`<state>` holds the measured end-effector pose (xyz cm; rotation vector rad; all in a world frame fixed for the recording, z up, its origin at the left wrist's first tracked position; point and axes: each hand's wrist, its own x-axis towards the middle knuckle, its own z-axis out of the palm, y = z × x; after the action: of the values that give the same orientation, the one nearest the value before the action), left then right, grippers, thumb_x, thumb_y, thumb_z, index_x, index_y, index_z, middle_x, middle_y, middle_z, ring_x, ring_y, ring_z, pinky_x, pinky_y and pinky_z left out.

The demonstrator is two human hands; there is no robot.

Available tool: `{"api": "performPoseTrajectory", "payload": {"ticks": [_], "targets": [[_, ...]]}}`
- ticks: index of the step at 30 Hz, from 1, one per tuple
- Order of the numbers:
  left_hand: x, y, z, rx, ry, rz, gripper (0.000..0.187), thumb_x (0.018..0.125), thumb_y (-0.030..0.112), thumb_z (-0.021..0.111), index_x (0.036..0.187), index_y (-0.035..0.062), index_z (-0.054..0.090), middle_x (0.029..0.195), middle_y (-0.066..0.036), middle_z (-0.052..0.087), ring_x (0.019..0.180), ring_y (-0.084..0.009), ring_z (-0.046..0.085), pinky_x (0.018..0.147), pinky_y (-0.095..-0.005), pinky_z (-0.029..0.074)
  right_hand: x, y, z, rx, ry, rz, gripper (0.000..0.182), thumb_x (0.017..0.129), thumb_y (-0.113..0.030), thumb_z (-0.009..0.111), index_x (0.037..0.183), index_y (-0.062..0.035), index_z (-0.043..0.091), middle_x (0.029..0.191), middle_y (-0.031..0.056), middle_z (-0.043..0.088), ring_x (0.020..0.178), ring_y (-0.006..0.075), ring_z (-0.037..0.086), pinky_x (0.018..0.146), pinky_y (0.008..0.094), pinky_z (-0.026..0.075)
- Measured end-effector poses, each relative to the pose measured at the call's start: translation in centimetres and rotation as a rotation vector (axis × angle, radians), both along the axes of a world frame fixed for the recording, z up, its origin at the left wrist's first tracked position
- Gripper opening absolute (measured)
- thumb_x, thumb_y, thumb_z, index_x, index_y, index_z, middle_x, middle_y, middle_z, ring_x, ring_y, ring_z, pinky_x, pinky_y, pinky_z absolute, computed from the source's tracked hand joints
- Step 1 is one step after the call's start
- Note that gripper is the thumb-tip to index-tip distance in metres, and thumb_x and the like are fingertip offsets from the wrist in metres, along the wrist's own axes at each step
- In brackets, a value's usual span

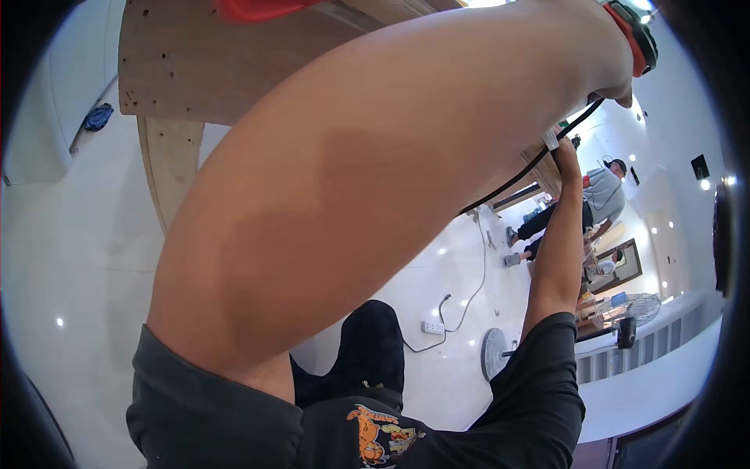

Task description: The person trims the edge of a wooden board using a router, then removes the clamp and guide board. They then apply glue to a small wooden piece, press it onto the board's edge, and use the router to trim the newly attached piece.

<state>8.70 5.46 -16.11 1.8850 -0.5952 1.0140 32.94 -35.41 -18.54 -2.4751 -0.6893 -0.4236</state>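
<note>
My left arm crosses most of the view, with a red and black band point(641, 43) at its wrist. Only a small part of my left hand point(623, 99) shows past the forearm; its fingers are hidden. A black cable point(531, 166) runs down from beside that hand and passes behind the arm. Farther off, my right hand point(566, 156) is closed at the edge of a wooden piece point(550, 178), next to a small whitish part point(551, 140). What lies inside its fingers cannot be made out.
A wooden panel point(176, 74) with holes stands upper left, a red object point(266, 6) above it. On the glossy floor are a power strip point(432, 327) with cords and a grey round fan point(494, 354). Another person point(605, 195) stands at right, near a second fan point(637, 310).
</note>
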Motion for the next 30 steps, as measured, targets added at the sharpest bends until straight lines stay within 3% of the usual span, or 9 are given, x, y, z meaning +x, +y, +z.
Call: {"api": "performPoseTrajectory", "payload": {"ticks": [10, 16, 18, 20, 23, 25, 27, 30], "targets": [[-0.2, 1.5, -0.4, 0.01, 0.02, -0.023, 0.067, 0.084, 0.055, 0.071, 0.121, -0.0001, 0.065, 0.105, -0.011, 0.07, 0.103, -0.0197, 0.066, 0.093, -0.0325, 0.049, 0.3, 0.0, -0.1, 0.098, 0.002, -0.058, 0.056, 0.099, -0.038, 0.055, 0.131, 0.0072, 0.063, 0.132, 0.0165, 0.065, 0.126, 0.0255, 0.057, 0.111, 0.0311, 0.036], [0.1, 1.1, -0.7, 0.038, 0.039, -0.008, 0.07, 0.084, 0.057, 0.071, 0.124, -0.0002, 0.063, 0.105, -0.01, 0.07, 0.103, -0.0189, 0.065, 0.093, -0.0322, 0.048, -1.7, 0.8, 0.3, -0.328, -0.153, -0.081, 0.051, 0.102, -0.035, 0.05, 0.133, 0.0034, 0.062, 0.136, 0.0168, 0.064, 0.131, 0.0275, 0.055, 0.112, 0.0343, 0.036], [0.6, 0.7, -0.6, 0.062, 0.048, 0.014, 0.071, 0.084, 0.057, 0.071, 0.124, -0.0003, 0.063, 0.105, -0.01, 0.07, 0.104, -0.0186, 0.065, 0.093, -0.0321, 0.048, 1.2, -1.6, 0.4, -0.384, -0.207, -0.035, 0.049, 0.103, -0.035, 0.048, 0.134, 0.0001, 0.062, 0.137, 0.0174, 0.063, 0.131, 0.0276, 0.055, 0.112, 0.034, 0.038], [1.2, 0.6, -0.7, 0.091, 0.081, 0.051, 0.072, 0.084, 0.058, 0.071, 0.125, -0.0003, 0.062, 0.105, -0.01, 0.069, 0.104, -0.0183, 0.065, 0.094, -0.032, 0.048, 0.3, -0.4, -0.2, -0.265, -0.161, -0.063, 0.045, 0.103, -0.034, 0.048, 0.133, -0.0037, 0.064, 0.137, 0.0176, 0.063, 0.131, 0.0282, 0.056, 0.112, 0.0348, 0.039], [2.5, 0.2, -0.3, 0.138, 0.136, 0.122, 0.073, 0.084, 0.058, 0.072, 0.126, -0.0004, 0.061, 0.105, -0.009, 0.069, 0.104, -0.0179, 0.064, 0.094, -0.0318, 0.048, 0.6, -0.1, -0.6, -0.508, -0.391, 0.021, 0.041, 0.102, -0.032, 0.048, 0.127, -0.0046, 0.067, 0.132, 0.0187, 0.065, 0.126, 0.0319, 0.059, 0.109, 0.0384, 0.043], [3.4, -0.7, -0.1, 0.153, 0.167, 0.083, 0.074, 0.084, 0.059, 0.072, 0.127, -0.0005, 0.061, 0.105, -0.009, 0.069, 0.104, -0.0176, 0.064, 0.094, -0.0317, 0.048, -0.9, 1.6, -0.8, -0.421, -0.299, -0.074, 0.04, 0.104, -0.026, 0.045, 0.131, -0.0046, 0.064, 0.134, 0.0194, 0.064, 0.126, 0.0342, 0.058, 0.108, 0.0375, 0.043], [3.5, -0.9, 0.7, 0.163, 0.194, -0.001, 0.071, 0.085, 0.053, 0.074, 0.13, -0.0003, 0.059, 0.112, -0.011, 0.067, 0.109, -0.02, 0.063, 0.097, -0.0337, 0.048, -3.3, 3.1, -0.2, -0.431, -0.216, -0.158, 0.05, 0.101, -0.042, 0.047, 0.129, -0.005, 0.065, 0.133, 0.02, 0.065, 0.125, 0.0354, 0.059, 0.108, 0.0387, 0.042], [0.7, -3.0, 2.1, 0.205, 0.206, -0.098, 0.058, 0.087, 0.039, 0.075, 0.128, 0.001, 0.061, 0.114, -0.01, 0.063, 0.104, -0.0181, 0.064, 0.094, -0.0368, 0.052, -2.6, 3.5, -0.8, -0.27, -0.111, -0.27, 0.055, 0.099, -0.048, 0.044, 0.128, -0.0069, 0.066, 0.132, 0.0213, 0.064, 0.125, 0.0378, 0.058, 0.108, 0.0416, 0.041]]}}
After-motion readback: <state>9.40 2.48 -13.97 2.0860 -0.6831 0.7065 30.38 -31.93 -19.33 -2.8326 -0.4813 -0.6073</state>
